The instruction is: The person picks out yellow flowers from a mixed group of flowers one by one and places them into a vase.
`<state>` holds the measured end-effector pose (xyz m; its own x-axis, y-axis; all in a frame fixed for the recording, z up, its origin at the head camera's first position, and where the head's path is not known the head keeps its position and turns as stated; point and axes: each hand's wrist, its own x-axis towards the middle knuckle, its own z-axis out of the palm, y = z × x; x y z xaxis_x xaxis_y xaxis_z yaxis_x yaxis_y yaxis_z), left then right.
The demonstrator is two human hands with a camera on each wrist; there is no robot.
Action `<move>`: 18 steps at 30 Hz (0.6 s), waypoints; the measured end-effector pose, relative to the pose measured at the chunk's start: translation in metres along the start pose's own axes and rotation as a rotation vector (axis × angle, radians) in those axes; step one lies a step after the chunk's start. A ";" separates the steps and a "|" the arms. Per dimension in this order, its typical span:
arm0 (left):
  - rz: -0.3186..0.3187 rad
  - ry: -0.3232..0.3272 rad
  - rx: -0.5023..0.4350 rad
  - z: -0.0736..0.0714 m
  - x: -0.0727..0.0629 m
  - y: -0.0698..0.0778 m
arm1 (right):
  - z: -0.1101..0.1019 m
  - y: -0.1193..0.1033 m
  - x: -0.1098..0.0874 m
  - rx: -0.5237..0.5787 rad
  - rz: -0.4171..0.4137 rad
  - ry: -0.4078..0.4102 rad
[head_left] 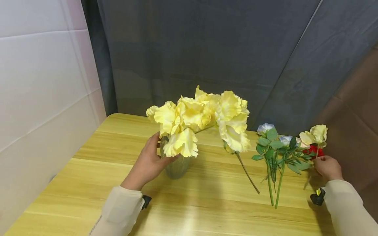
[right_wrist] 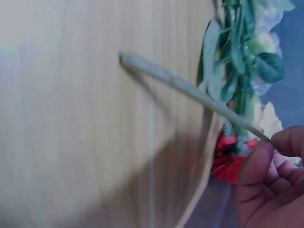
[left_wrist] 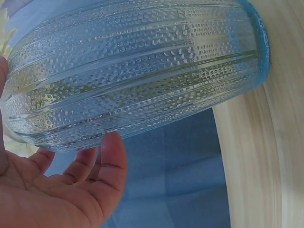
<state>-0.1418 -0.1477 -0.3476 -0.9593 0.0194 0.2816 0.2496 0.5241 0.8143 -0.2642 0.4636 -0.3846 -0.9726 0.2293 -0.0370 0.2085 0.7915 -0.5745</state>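
My left hand [head_left: 150, 164] is curled round the upper part of a ribbed, dimpled clear glass vase [head_left: 177, 168], with the fingers along its side in the left wrist view. Yellow artificial flowers [head_left: 189, 113] fill the vase's mouth and hide it. At the far right, my right hand [head_left: 328, 167] pinches the thin stem [right_wrist: 180, 85] of a pale yellow artificial flower [head_left: 319, 135] between thumb and finger. The bloom points up and the stem's cut end hangs down. Just behind that hand lies a red flower [right_wrist: 228, 161], partly covered.
Another yellow flower [head_left: 234, 127] has its bare stem slanting toward the table's front, right of the vase. Pale blue flowers [head_left: 265, 128] with green leaves and stems lie between it and my right hand. Dark cloth [head_left: 189, 49] hangs behind the wooden table [head_left: 88, 183].
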 end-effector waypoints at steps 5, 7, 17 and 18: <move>-0.002 -0.003 -0.005 0.000 0.000 0.000 | -0.001 -0.010 -0.004 0.108 -0.047 0.020; -0.004 -0.002 -0.005 0.000 -0.001 0.000 | -0.002 -0.015 -0.004 0.174 -0.073 0.034; -0.010 -0.009 -0.013 0.000 -0.001 0.000 | -0.016 -0.052 -0.018 0.359 -0.203 0.039; -0.008 -0.009 -0.013 0.000 -0.001 0.000 | -0.016 -0.056 -0.020 0.383 -0.217 0.038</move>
<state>-0.1408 -0.1476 -0.3474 -0.9625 0.0229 0.2703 0.2434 0.5131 0.8231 -0.2549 0.4240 -0.3384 -0.9837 0.1075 0.1443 -0.0605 0.5579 -0.8277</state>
